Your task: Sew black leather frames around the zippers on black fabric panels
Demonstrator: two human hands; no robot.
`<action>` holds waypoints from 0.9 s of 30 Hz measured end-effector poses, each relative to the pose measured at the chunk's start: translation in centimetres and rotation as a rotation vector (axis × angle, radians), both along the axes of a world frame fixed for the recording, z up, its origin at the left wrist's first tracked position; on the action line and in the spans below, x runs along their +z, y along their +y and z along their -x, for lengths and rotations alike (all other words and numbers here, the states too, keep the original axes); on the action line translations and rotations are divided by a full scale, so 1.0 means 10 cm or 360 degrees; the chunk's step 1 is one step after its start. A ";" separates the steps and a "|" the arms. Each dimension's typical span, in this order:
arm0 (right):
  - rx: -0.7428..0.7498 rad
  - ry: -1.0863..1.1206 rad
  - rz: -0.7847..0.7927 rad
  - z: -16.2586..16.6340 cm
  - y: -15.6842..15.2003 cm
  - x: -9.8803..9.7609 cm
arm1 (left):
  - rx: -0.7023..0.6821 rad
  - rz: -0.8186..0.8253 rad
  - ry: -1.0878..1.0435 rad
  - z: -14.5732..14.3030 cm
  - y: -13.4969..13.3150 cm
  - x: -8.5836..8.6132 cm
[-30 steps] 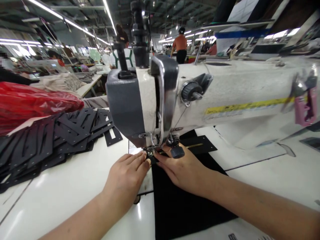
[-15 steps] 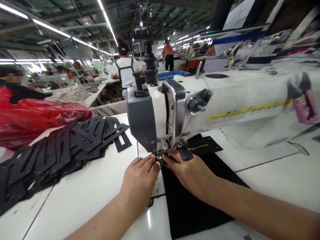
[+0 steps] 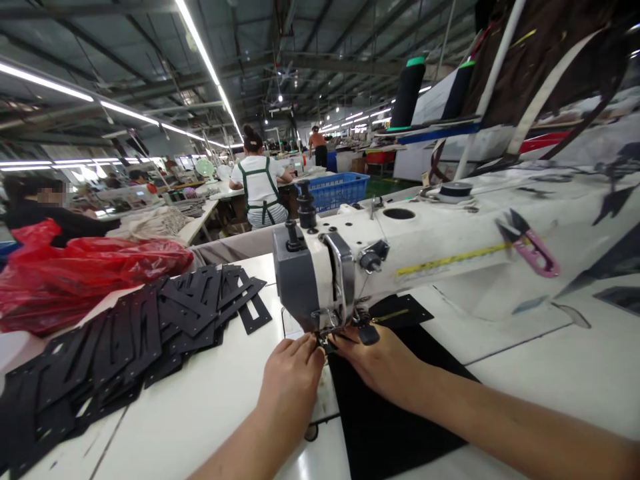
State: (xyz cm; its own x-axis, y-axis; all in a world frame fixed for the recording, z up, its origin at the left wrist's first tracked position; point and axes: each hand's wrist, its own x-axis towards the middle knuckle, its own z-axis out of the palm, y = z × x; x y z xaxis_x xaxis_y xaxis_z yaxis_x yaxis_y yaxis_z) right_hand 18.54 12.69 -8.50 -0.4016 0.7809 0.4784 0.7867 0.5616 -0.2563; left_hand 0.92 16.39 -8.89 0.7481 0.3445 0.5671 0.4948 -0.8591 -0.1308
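Observation:
A white industrial sewing machine (image 3: 430, 250) stands on the white table (image 3: 190, 413). A black fabric piece (image 3: 385, 427) lies under its needle area. My left hand (image 3: 293, 380) rests at the left of the presser foot, fingers together and pressing down on the fabric's top edge. My right hand (image 3: 383, 363) lies on the black fabric just right of the needle, fingertips pressed at the same spot. Both hands touch the fabric close under the machine head.
A pile of black cut pieces (image 3: 125, 333) spreads over the table's left side. A red plastic bag (image 3: 85, 270) lies behind it. Pink thread snips (image 3: 533, 247) sit on the machine arm. Other workers sit at tables further back, near a blue basket (image 3: 340, 190).
The camera has pulled back and tilted up, showing more of the hall. Both hands stay at the needle, holding the black fabric in the same place.

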 end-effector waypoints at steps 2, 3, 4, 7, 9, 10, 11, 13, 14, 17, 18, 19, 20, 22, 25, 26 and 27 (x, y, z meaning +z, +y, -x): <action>-0.0010 0.0006 -0.0007 0.01 -0.01 0.02 | 0.0010 -0.0006 -0.0020 0.01 0.00 -0.01; -0.0022 0.0008 -0.0019 0.01 -0.01 0.03 | 0.0015 -0.0009 -0.0029 0.01 0.00 -0.02; -0.0029 0.0019 -0.0027 0.01 -0.02 0.04 | 0.0017 -0.0011 -0.0037 0.02 0.00 -0.02; -0.0042 0.0116 -0.0029 0.01 -0.05 0.04 | 0.0014 -0.0009 -0.0053 0.03 -0.01 -0.03; -0.0033 0.0164 -0.0018 0.00 -0.06 0.02 | 0.0012 -0.0010 -0.0064 0.03 -0.01 -0.04; -0.0027 0.0165 -0.0011 -0.01 -0.06 0.01 | 0.0014 -0.0010 -0.0072 0.03 -0.01 -0.04; -0.0024 0.0150 -0.0007 -0.01 -0.05 0.00 | 0.0017 -0.0008 -0.0078 0.02 -0.01 -0.05; -0.0022 0.0109 -0.0007 -0.01 -0.04 -0.01 | 0.0023 0.0004 -0.0087 0.02 0.00 -0.05; -0.0023 0.0093 -0.0011 -0.01 -0.04 -0.01 | 0.0024 0.0014 -0.0086 0.02 0.00 -0.05; -0.0017 0.0065 -0.0030 -0.01 -0.04 -0.02 | 0.0025 0.0051 -0.0074 0.01 0.00 -0.05; -0.0014 0.0062 -0.0033 0.00 -0.04 -0.02 | 0.0027 0.0064 -0.0068 0.01 0.00 -0.05; -0.0016 0.0061 -0.0035 0.00 -0.04 -0.01 | 0.0030 0.0076 -0.0064 0.01 0.00 -0.05; -0.0025 0.0061 -0.0037 0.01 -0.03 -0.01 | 0.0034 0.0086 -0.0064 0.01 0.00 -0.05; -0.0050 0.0055 -0.0040 0.01 -0.02 -0.01 | 0.0044 0.0106 -0.0066 0.01 0.02 -0.05; -0.0090 0.0034 -0.0035 -0.04 -0.03 0.02 | 0.0064 0.0151 -0.0080 0.01 0.02 -0.01; -0.0133 -0.0005 -0.0029 -0.09 -0.06 0.03 | 0.0072 0.0172 -0.0087 0.02 0.00 0.02; -0.0207 -0.0073 -0.0028 -0.14 -0.11 0.04 | 0.0080 0.0192 -0.0094 0.04 -0.03 0.05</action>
